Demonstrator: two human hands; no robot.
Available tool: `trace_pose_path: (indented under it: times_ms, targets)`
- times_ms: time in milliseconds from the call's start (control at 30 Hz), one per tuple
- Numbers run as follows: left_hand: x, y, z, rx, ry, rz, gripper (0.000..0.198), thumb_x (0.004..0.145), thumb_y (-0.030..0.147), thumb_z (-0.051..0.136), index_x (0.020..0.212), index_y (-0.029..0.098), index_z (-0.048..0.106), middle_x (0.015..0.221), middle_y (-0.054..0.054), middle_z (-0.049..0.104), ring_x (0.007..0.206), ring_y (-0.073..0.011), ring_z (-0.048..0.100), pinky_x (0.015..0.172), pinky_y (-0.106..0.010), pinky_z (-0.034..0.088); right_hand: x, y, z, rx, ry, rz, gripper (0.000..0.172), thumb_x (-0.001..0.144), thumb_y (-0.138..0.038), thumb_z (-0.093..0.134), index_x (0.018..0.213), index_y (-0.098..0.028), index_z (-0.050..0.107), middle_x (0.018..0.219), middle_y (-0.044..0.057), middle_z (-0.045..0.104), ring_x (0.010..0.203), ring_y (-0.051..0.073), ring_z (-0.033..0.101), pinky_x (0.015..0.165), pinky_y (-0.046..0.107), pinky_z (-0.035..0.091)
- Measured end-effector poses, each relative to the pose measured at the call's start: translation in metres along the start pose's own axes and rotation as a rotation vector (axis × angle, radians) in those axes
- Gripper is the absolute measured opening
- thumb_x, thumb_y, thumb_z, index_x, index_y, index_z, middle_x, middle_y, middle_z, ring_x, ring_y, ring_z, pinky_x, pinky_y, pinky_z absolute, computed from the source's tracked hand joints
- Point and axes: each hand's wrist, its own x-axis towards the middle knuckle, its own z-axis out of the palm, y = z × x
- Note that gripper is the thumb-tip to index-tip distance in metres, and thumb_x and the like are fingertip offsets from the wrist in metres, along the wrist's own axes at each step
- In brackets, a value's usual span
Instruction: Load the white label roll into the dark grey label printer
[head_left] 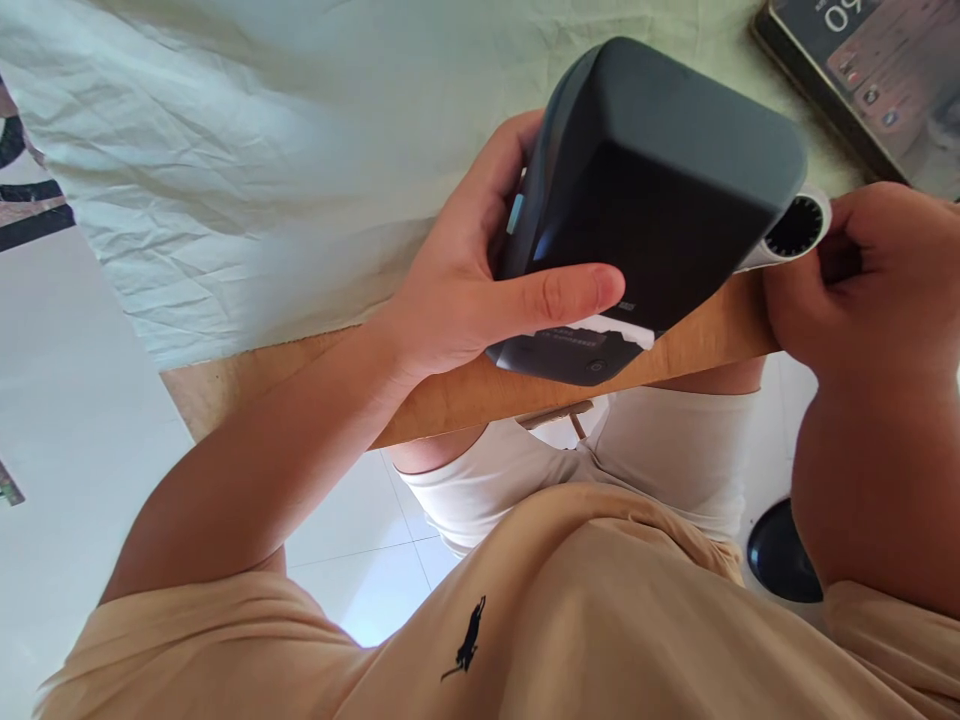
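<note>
My left hand [480, 270] is wrapped round a dark, rounded handheld device [660, 190], its thumb lying across the near face. The device is tilted above the table edge. It has a light blue button [515, 214] on its left side, a ragged white strip [616, 330] and a small round mark or button near its lower end. At its right side, my right hand [862, 270] pinches a small white round piece [796, 228] with a black, dial-like face. Part of that piece is hidden behind the device and fingers, and I cannot tell whether it touches the device.
A wrinkled pale green cloth [300, 150] covers the table, whose wooden edge [465, 405] shows along the front. At the upper right lies a dark slab [870, 80] showing digits and app icons. My lap is just below the edge; a black round object [784, 550] is on the floor.
</note>
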Motion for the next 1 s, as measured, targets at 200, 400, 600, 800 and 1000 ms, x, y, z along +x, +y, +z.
trace_pose_path:
  times_ms: [200, 400, 600, 800, 1000]
  targets:
    - [-0.003, -0.012, -0.007, 0.194, -0.121, 0.201, 0.065, 0.097, 0.060, 0.047, 0.148, 0.023, 0.032, 0.142, -0.002, 0.052, 0.141, -0.0286, 0.059, 0.104, -0.048, 0.052, 0.002, 0.004, 0.002, -0.073, -0.043, 0.095, 0.048, 0.083, -0.047, 0.055, 0.059, -0.012, 0.034, 0.050, -0.001, 0.033, 0.054, -0.001, 0.037, 0.056, 0.028, 0.013]
    - [0.002, -0.019, -0.011, 0.124, -0.007, 0.085, 0.058, 0.096, 0.053, 0.063, 0.142, 0.022, 0.048, 0.133, 0.000, 0.060, 0.136, -0.0264, 0.065, 0.106, -0.046, 0.052, 0.003, -0.005, 0.002, -0.029, -0.012, 0.063, 0.054, 0.092, -0.058, 0.047, 0.064, -0.011, 0.045, 0.051, -0.001, 0.033, 0.053, -0.001, 0.020, 0.057, 0.026, 0.017]
    - [0.001, -0.028, -0.014, -0.018, -0.007, 0.167, 0.059, 0.094, 0.047, 0.074, 0.141, 0.018, 0.054, 0.118, -0.001, 0.062, 0.119, -0.0176, 0.067, 0.099, -0.033, 0.054, 0.004, -0.006, 0.002, -0.009, -0.043, 0.086, 0.059, 0.096, -0.062, 0.042, 0.067, -0.011, 0.048, 0.053, -0.001, 0.033, 0.054, -0.001, 0.022, 0.062, 0.027, 0.021]
    - [0.012, -0.026, -0.016, -0.074, 0.022, 0.253, 0.061, 0.091, 0.044, 0.076, 0.135, 0.010, 0.053, 0.110, -0.002, 0.068, 0.108, -0.0178, 0.073, 0.085, -0.030, 0.057, 0.010, -0.012, -0.002, -0.041, -0.118, 0.143, 0.044, 0.094, -0.048, 0.056, 0.069, -0.011, 0.053, 0.058, -0.002, 0.040, 0.056, -0.002, 0.030, 0.068, 0.030, 0.028]
    - [0.039, -0.053, -0.029, -0.287, -0.005, 0.368, 0.063, 0.074, 0.043, 0.089, 0.116, 0.011, 0.056, 0.098, -0.005, 0.077, 0.102, -0.0296, 0.080, 0.086, -0.043, 0.068, 0.020, -0.035, -0.012, -0.046, -0.206, 0.277, 0.051, 0.085, -0.019, 0.074, 0.058, -0.013, 0.032, 0.053, -0.004, 0.025, 0.055, 0.000, 0.020, 0.062, 0.031, 0.019]
